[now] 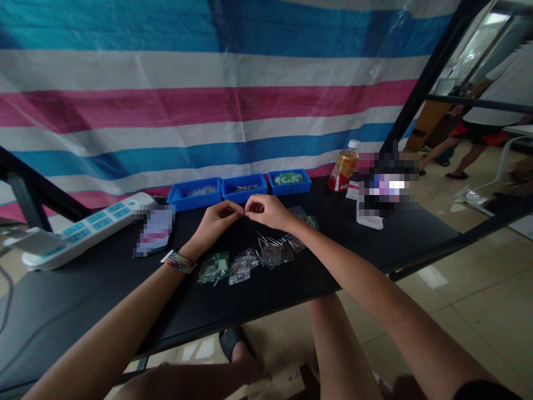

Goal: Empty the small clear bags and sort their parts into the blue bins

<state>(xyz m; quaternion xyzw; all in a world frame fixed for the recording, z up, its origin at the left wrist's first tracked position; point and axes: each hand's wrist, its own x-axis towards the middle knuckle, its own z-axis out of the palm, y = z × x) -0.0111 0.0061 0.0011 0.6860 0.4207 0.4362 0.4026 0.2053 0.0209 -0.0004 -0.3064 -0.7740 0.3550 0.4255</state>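
Observation:
My left hand (219,219) and my right hand (266,211) meet above the black table (83,300), fingertips pinched together on something tiny that I cannot make out. A beaded band circles my left wrist. Just below my hands lie small clear bags of parts (244,265), a green-filled bag (213,268) and loose thin wire leads (270,241). Behind my hands stand three blue trays (244,188) holding small components.
A white power strip (83,228) lies at the left. A drink bottle (343,166) stands at the back right beside a blurred object on a white stand (370,221). A striped tarp hangs behind. Another person stands far right. My legs show under the table's front edge.

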